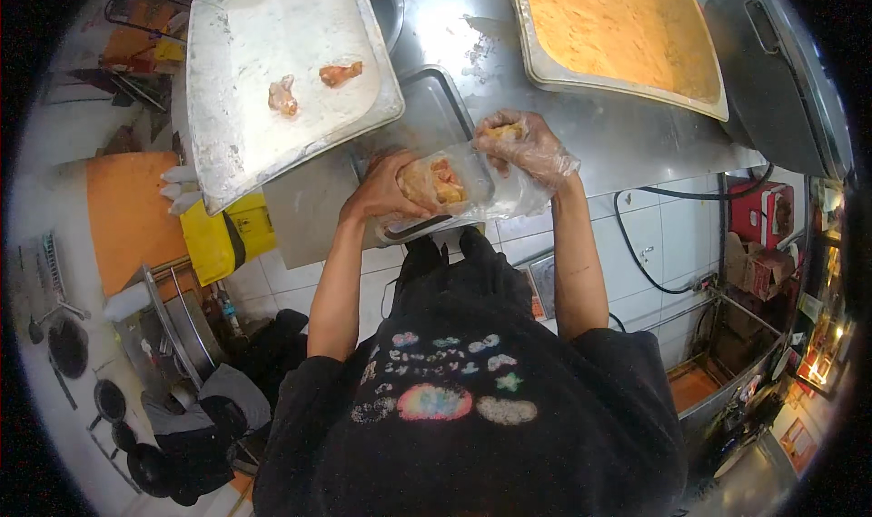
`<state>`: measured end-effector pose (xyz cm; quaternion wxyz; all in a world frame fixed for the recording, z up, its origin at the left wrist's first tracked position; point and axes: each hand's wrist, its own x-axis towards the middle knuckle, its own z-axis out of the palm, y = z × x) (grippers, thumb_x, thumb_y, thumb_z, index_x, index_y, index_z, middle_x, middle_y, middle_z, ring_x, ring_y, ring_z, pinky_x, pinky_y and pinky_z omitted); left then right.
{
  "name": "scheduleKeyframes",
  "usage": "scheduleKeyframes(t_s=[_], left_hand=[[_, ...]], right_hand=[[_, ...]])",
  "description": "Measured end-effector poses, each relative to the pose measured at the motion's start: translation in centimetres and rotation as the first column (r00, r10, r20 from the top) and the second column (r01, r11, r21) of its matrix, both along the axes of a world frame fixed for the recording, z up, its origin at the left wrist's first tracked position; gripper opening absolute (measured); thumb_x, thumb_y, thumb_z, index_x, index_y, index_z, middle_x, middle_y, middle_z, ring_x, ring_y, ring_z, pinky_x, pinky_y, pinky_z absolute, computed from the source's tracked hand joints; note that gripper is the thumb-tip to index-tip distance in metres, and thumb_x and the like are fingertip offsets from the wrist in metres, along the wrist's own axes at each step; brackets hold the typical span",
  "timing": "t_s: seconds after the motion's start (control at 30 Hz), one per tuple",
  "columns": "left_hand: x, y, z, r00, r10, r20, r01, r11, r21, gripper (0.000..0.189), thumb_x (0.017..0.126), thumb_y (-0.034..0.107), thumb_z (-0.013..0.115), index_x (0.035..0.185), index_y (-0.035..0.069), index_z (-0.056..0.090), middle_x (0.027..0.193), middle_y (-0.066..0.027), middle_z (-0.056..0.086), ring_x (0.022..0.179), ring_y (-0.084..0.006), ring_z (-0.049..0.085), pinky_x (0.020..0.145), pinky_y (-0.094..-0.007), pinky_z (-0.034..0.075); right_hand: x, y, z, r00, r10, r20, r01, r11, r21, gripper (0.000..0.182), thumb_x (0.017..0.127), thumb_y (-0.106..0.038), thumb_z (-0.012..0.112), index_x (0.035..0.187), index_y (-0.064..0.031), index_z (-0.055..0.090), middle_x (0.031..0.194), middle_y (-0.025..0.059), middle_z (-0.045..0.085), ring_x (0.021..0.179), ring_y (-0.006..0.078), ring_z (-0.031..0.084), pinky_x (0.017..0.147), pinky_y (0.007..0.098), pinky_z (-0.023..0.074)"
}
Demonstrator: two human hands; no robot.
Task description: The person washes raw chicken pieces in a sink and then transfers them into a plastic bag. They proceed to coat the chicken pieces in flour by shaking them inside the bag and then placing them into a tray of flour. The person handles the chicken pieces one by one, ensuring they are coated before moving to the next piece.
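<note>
My left hand (pixel 390 186) is bare and wraps around a clear plastic bag (pixel 477 200). Through the bag's side show raw-looking chicken pieces (pixel 446 180). In a clear plastic glove, my right hand (pixel 528 145) pinches a yellowish piece of chicken (pixel 505 132) just right of the bag's upper edge. Both hands are over a dark-rimmed metal tray (pixel 430 84), and they hide much of its near end. Beyond my left hand is a white tub (pixel 306 152) of white flour, with two chicken pieces (pixel 283 96) lying apart on it.
A second tub (pixel 627 94) at the back right holds orange breading powder (pixel 606 26). All this stands on a steel table (pixel 477 13). A dark metal lid or panel (pixel 763 74) rises at the far right. Left of the table are a yellow container (pixel 221 234) and, lower, a seated person (pixel 204 442).
</note>
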<state>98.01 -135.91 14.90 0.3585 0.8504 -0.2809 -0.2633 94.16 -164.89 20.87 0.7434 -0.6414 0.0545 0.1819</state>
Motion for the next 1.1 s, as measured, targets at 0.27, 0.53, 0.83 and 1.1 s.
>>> scheduleKeyframes(t_s=[0.27,0.53,0.83,1.1], left_hand=[[0.2,0.2,-0.5,0.999,-0.024,0.043,0.021,0.997,0.079,0.1,0.038,0.046,0.094,0.123,0.004,0.061,0.123,-0.0147,0.058,0.125,-0.0328,0.047,0.107,-0.0475,0.029],[-0.6,-1.0,0.7,0.991,-0.041,0.127,0.004,0.961,0.277,0.104,0.044,0.047,0.092,0.134,0.012,0.054,0.136,-0.0153,0.048,0.136,-0.0341,0.036,0.11,-0.0533,0.022],[-4.4,-0.8,0.6,0.945,0.213,0.248,-0.252,0.958,0.139,0.107,0.051,0.03,0.093,0.143,0.014,0.04,0.144,-0.0167,0.039,0.136,-0.0386,0.035,0.112,-0.0523,0.031],[-4.1,-0.8,-1.4,0.917,0.282,0.281,-0.286,0.958,-0.028,0.095,0.053,0.02,0.09,0.136,0.009,0.045,0.135,-0.0184,0.047,0.129,-0.0395,0.043,0.11,-0.0485,0.035]], right_hand=[[7.2,6.9,9.3,0.494,0.203,0.845,0.336,0.852,-0.401,0.063,0.08,-0.007,0.068,0.137,-0.0017,0.043,0.107,0.011,0.066,0.094,0.0219,0.066,0.089,0.0298,0.054],[7.6,3.4,7.1,0.517,-0.011,0.856,0.576,0.743,-0.339,0.025,0.083,-0.018,0.071,0.101,-0.0016,0.064,0.085,0.013,0.067,0.073,0.0206,0.064,0.069,0.0332,0.0528],[-5.9,6.1,-8.0,0.962,-0.079,0.262,0.246,0.67,-0.701,0.022,0.082,-0.02,0.073,0.094,-0.0017,0.07,0.079,0.0178,0.069,0.076,0.0323,0.067,0.073,0.0399,0.0531],[-3.6,6.4,-7.8,0.946,0.083,0.313,0.098,0.848,-0.521,0.041,0.078,-0.027,0.077,0.111,-0.0041,0.067,0.095,0.023,0.069,0.089,0.0404,0.066,0.081,0.0462,0.053]])
